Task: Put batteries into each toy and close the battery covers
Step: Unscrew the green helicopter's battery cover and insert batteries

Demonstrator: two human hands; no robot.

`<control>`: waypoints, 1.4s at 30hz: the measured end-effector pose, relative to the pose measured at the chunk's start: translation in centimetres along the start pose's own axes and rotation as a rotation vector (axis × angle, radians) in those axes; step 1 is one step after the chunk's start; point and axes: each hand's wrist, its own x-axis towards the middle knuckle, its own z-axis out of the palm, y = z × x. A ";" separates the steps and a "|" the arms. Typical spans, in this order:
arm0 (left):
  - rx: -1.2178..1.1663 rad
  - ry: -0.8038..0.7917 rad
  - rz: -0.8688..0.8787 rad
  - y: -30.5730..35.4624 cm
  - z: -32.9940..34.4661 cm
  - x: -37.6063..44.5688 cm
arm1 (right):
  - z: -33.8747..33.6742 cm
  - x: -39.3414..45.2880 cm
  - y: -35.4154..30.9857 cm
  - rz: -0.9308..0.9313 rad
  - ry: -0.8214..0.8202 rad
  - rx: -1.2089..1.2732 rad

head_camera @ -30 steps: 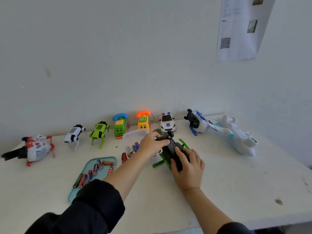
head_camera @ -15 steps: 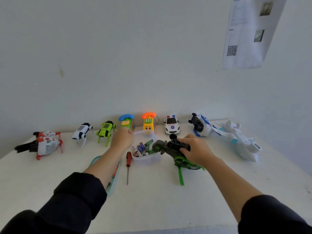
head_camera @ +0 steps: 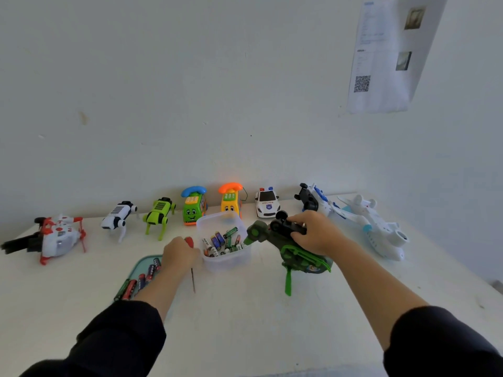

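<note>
My right hand [head_camera: 315, 232] grips the green and black toy helicopter [head_camera: 294, 254], which lies tilted on the white table [head_camera: 245, 322] just right of a clear plastic tub [head_camera: 226, 259] with several batteries inside. My left hand [head_camera: 179, 253] is curled over the red handle of a screwdriver [head_camera: 192, 278] whose shaft points toward me. More batteries lie on a teal tray [head_camera: 144, 262] partly hidden by my left forearm.
Along the wall stands a row of toys: a red and white helicopter [head_camera: 54, 238], a white robot dog [head_camera: 117, 216], a green robot dog [head_camera: 159, 214], a green phone [head_camera: 193, 205], a yellow phone [head_camera: 230, 198], a police car [head_camera: 266, 204], a blue and white helicopter [head_camera: 313, 198], a white plane [head_camera: 375, 229].
My left hand has come back from the green phone and closed over the screwdriver handle. My right hand has kept hold of the green helicopter, which sits slightly further right.
</note>
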 end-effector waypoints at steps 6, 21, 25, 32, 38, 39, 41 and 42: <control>-0.324 0.204 0.124 2.8 -2.6 0.9 | -0.3 -0.9 1.1 0.061 0.123 0.060; 0.346 0.008 0.268 7.4 -0.4 -1.7 | 0.2 -0.1 -0.2 0.075 -0.108 -0.166; -0.285 0.061 0.414 11.2 -0.7 -2.9 | -0.2 0.5 -0.6 0.158 -0.169 -0.080; -0.736 0.194 0.664 15.1 -0.7 -7.6 | -0.2 0.9 -0.3 0.215 -0.190 0.042; -0.679 0.205 0.705 15.0 0.1 -8.1 | -0.1 1.0 -0.3 0.229 -0.181 0.068; -0.674 0.196 0.702 15.1 0.2 -8.2 | -0.1 1.0 -0.3 0.230 -0.180 0.068; -0.663 0.191 0.697 15.1 0.3 -8.2 | 0.0 1.0 -0.3 0.231 -0.180 0.068; -0.658 0.193 0.697 15.1 0.3 -8.2 | 0.0 0.9 -0.3 0.230 -0.178 0.069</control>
